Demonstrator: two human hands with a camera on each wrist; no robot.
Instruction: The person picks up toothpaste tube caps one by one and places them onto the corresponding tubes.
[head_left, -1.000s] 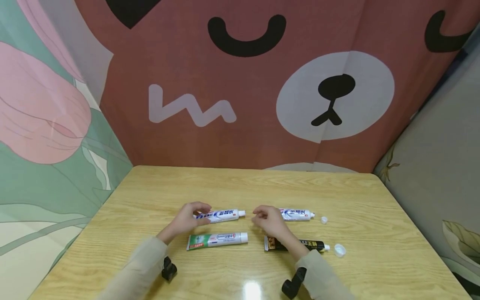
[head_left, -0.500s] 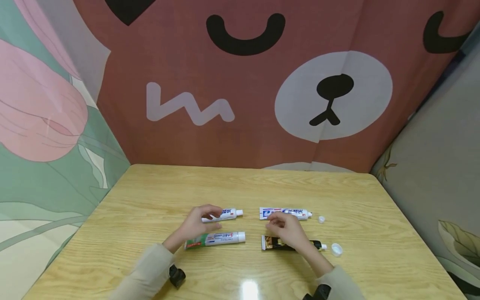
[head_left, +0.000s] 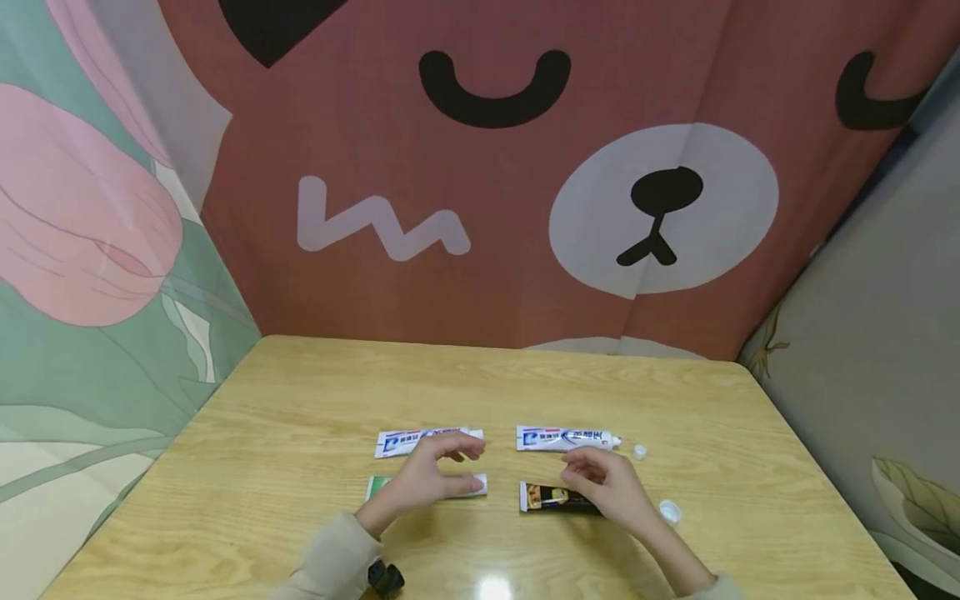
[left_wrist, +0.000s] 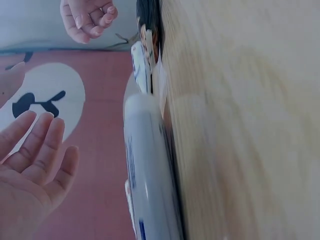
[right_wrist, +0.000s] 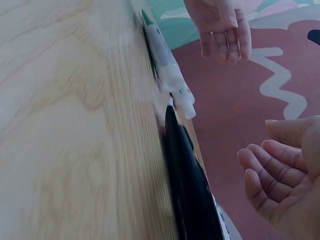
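My left hand [head_left: 433, 473] hovers with fingers loosely bent over a green-and-white toothpaste tube [head_left: 377, 485], hiding its middle. In the left wrist view a gap shows between that hand and the tube's pale body [left_wrist: 150, 175]. The right hand [head_left: 613, 492] is raised above a black toothpaste tube [head_left: 553, 497], fingers curved and holding nothing; its wrist covers the tube's nozzle end. Behind the hands lie two white-and-blue toothpaste tubes, the left one [head_left: 397, 442] partly covered by my left fingers, the right one [head_left: 551, 437] uncapped.
A small white cap [head_left: 639, 451] lies by the nozzle of the back right tube. Closer to me, a larger white cap [head_left: 670, 512] sits right of the black tube. The wooden table [head_left: 300, 400] meets a printed bear curtain [head_left: 375, 300] at the back.
Both hands have drawn toward me and rightward, from the back tubes to above the front ones. The tubes and caps stay in place; the head view has tilted slightly.
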